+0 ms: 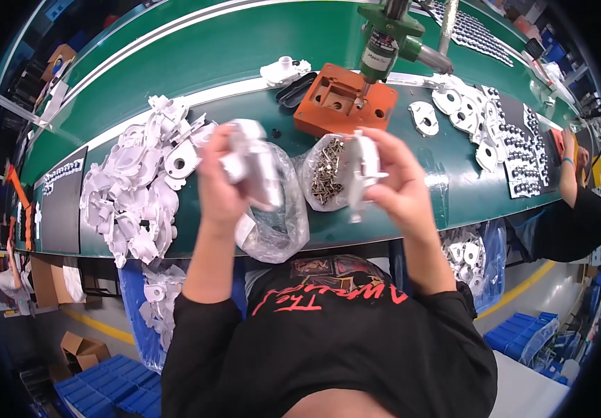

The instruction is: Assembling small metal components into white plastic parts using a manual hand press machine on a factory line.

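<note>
My left hand [218,188] is closed on a white plastic housing part [255,167], smeared by motion. Opposite it, my right hand [405,184] grips a second white plastic part [361,171], a thin rounded piece turned edge-on. Both parts are held up above the near side of the green table, apart from each other. Between and below them lie a bag of screws [327,171] and a clear plastic bag [283,223]. Just beyond stands an orange fixture block [342,104] with hollows cut in it, under the tip of a green screwdriving machine [384,52].
A large heap of white parts [140,167] covers the table's left. White discs [460,108] and a tray of small dark-and-white pieces [523,153] lie at the right. Blue-lined bins [492,268] stand below the edge. A co-worker's arm [568,174] reaches in at far right.
</note>
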### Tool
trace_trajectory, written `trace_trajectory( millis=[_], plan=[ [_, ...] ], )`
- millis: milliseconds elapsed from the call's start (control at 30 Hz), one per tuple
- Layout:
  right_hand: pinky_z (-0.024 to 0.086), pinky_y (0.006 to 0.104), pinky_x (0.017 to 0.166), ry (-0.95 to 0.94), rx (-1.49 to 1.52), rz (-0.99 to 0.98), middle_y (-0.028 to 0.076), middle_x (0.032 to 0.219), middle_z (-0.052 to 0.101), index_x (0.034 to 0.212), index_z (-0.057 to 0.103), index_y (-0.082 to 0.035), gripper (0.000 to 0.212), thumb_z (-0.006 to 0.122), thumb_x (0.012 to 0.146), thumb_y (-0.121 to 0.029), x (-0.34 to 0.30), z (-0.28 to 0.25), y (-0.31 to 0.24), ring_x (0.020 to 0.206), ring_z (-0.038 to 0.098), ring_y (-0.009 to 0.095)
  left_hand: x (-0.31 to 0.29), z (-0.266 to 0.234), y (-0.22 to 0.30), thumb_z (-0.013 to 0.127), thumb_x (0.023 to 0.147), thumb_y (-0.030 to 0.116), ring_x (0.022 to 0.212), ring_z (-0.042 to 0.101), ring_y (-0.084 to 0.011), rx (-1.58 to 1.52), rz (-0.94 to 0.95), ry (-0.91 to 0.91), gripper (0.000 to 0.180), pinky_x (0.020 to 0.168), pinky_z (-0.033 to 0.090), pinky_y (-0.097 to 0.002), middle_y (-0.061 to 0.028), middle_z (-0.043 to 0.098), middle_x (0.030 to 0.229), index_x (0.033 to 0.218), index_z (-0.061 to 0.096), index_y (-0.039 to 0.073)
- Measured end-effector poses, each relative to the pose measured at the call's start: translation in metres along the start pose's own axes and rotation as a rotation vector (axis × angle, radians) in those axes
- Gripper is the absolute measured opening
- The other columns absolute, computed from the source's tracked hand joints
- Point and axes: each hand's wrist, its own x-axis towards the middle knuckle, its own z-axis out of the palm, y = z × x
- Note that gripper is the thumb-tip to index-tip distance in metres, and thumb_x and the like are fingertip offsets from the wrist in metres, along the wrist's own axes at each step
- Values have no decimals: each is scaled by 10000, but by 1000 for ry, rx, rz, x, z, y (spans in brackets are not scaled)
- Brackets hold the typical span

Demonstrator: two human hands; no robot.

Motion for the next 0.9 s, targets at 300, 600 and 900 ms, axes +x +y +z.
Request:
trace_trajectory(
  millis=[300, 600, 900],
  plan=[
    [411, 356, 963, -129, -147, -99, 113, 1317, 438, 1347, 383, 22, 724, 751, 735, -97, 0, 36, 7, 1145, 499, 206, -10, 49, -9, 542, 887, 372, 791, 495, -168, 630, 632, -14, 376, 705, 399, -258, -104, 502, 956, 1016, 634, 30],
    [437, 343, 931, -85, -164, 9, 116, 1262, 465, 1333, 385, -17, 681, 735, 753, -92, 5, 46, 17, 1121, 508, 194, -22, 61, -12, 441, 974, 264, 737, 513, -101, 246, 297, 81, 297, 629, 409, -247, -43, 539, 821, 1064, 551, 3],
    [458, 322, 885, 53, -47, 111, 100, 1149, 513, 1290, 367, -50, 625, 718, 775, -98, 21, 30, 8, 1082, 523, 201, -25, 62, -2, 546, 923, 154, 870, 561, -116, -193, -83, 16, 326, 754, 457, -239, -73, 553, 934, 1159, 378, 3]
  ],
)
